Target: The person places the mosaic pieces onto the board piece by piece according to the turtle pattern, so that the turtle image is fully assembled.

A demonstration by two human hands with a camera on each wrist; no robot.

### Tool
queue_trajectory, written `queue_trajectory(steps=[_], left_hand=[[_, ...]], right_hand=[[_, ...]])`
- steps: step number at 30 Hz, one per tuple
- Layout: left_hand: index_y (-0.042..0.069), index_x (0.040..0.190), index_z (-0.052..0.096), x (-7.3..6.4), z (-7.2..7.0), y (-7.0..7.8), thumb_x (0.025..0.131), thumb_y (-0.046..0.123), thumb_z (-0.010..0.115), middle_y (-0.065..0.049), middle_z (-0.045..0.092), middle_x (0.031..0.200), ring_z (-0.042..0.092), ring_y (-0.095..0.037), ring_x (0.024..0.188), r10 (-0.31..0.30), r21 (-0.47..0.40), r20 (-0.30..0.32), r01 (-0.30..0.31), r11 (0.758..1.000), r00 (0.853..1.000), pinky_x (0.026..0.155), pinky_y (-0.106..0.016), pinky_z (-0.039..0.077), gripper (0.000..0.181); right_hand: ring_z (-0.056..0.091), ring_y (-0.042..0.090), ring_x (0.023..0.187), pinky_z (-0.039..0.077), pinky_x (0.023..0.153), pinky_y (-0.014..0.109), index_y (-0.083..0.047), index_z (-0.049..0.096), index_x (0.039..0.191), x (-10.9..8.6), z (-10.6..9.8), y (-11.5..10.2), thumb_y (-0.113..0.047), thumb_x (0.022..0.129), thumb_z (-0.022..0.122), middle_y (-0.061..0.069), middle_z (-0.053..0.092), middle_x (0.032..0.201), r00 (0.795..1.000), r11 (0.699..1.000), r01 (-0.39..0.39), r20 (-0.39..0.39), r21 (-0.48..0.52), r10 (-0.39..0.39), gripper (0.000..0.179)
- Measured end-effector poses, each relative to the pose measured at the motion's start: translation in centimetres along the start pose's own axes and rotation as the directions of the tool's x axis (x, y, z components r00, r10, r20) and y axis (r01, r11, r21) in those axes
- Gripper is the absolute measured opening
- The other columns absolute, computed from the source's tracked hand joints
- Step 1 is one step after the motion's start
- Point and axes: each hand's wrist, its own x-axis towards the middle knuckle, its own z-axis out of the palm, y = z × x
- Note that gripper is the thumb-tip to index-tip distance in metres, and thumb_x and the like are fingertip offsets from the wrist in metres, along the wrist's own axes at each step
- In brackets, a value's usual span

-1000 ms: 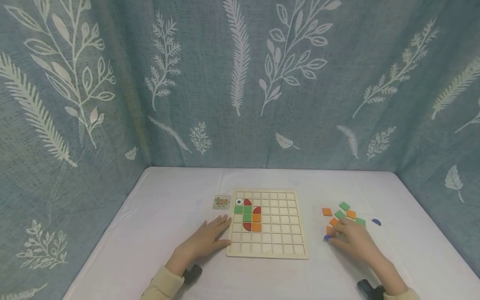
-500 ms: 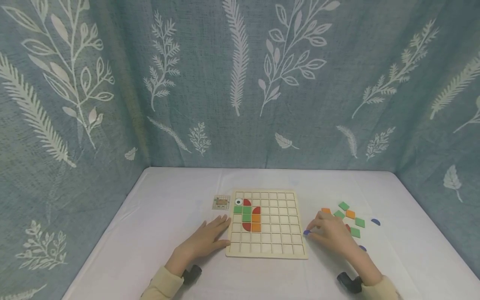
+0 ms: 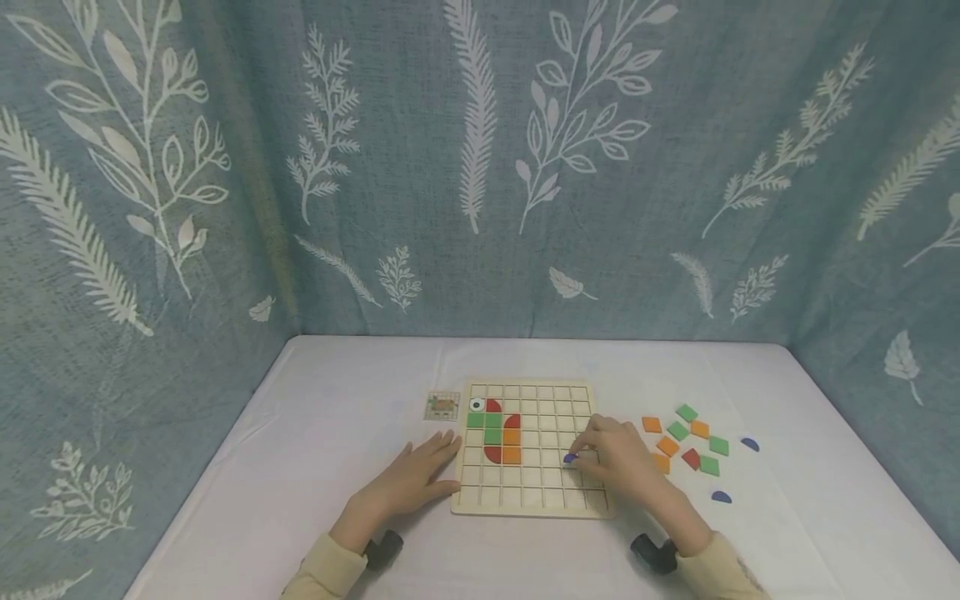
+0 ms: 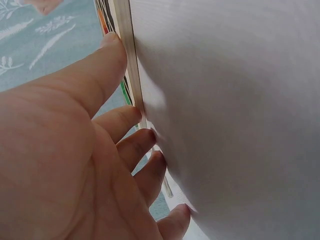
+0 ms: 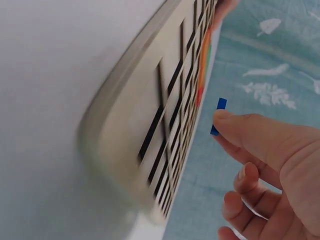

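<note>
My right hand (image 3: 617, 452) pinches a blue half-round tile (image 3: 571, 458) between thumb and fingertips, above the right part of the wooden grid board (image 3: 534, 507). In the right wrist view the blue tile (image 5: 221, 103) shows edge-on, apart from the board (image 5: 112, 122). My left hand (image 3: 415, 473) lies with fingers spread at the board's left edge; in the left wrist view the thumb and fingertips (image 4: 134, 114) rest at its side. On the board's left part sit a round eye tile (image 3: 477, 404), green squares (image 3: 492, 436), orange squares (image 3: 512, 455) and red quarter-round tiles (image 3: 492, 454).
A small picture card (image 3: 442, 406) lies left of the board. Loose orange, green and red tiles (image 3: 668, 447) are scattered to the right, with blue half-round tiles (image 3: 722, 497) among them. A leaf-patterned curtain (image 3: 480, 167) stands behind the white table (image 3: 360, 375).
My right hand has carried the blue half-round tile leftward from the loose tiles to over the board, uncovering tiles it hid before. My left hand has stayed in place.
</note>
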Motion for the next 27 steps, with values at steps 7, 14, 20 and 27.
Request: queue_trajectory(steps=[7, 14, 20, 27], left_hand=[[0.007, 0.142, 0.037, 0.0, -0.2, 0.1, 0.087, 0.045, 0.057, -0.013, 0.031, 0.149, 0.023, -0.032, 0.139, 0.002, -0.007, 0.002, -0.002, 1.000, 1.000, 0.113, -0.058, 0.012, 0.070], [0.007, 0.141, 0.037, -0.1, -0.2, 0.1, 0.087, 0.044, 0.057, -0.013, 0.031, 0.149, 0.023, -0.032, 0.139, 0.001, -0.017, 0.004, -0.001, 1.000, 1.000, 0.113, -0.058, 0.012, 0.069], [0.008, 0.142, 0.037, -0.2, 0.0, 0.0, 0.087, 0.045, 0.057, -0.012, 0.031, 0.150, 0.023, -0.032, 0.140, -0.007, -0.019, 0.010, 0.007, 1.000, 1.000, 0.113, -0.058, 0.012, 0.069], [0.007, 0.142, 0.037, -0.4, -0.1, 0.1, 0.088, 0.044, 0.057, -0.014, 0.031, 0.149, 0.023, -0.033, 0.139, 0.010, -0.032, 0.013, -0.009, 0.999, 1.000, 0.112, -0.059, 0.012, 0.068]], right_hand=[[0.035, 0.003, 0.064, 0.027, 0.063, 0.023, -0.020, 0.074, 0.078, 1.2, 1.0, -2.3, -0.022, 0.073, 0.079, -0.010, 0.047, 0.070, 0.998, 0.998, 0.061, -0.015, 0.012, -0.060, 0.008], [0.033, 0.003, 0.062, 0.024, 0.060, 0.023, -0.019, 0.074, 0.076, 1.9, 2.3, -4.2, -0.023, 0.072, 0.078, -0.012, 0.045, 0.068, 0.993, 0.991, 0.121, 0.004, 0.052, -0.122, 0.008], [0.037, 0.002, 0.064, 0.028, 0.063, 0.021, -0.022, 0.074, 0.078, 2.0, 3.5, -5.2, -0.026, 0.075, 0.076, -0.016, 0.046, 0.070, 0.992, 0.992, 0.113, 0.054, 0.060, -0.117, 0.005], [0.037, 0.003, 0.064, 0.028, 0.062, 0.021, -0.022, 0.073, 0.079, 2.2, 4.0, -5.8, -0.031, 0.075, 0.076, -0.017, 0.044, 0.069, 0.990, 0.991, 0.120, 0.062, 0.054, -0.123, 0.010]])
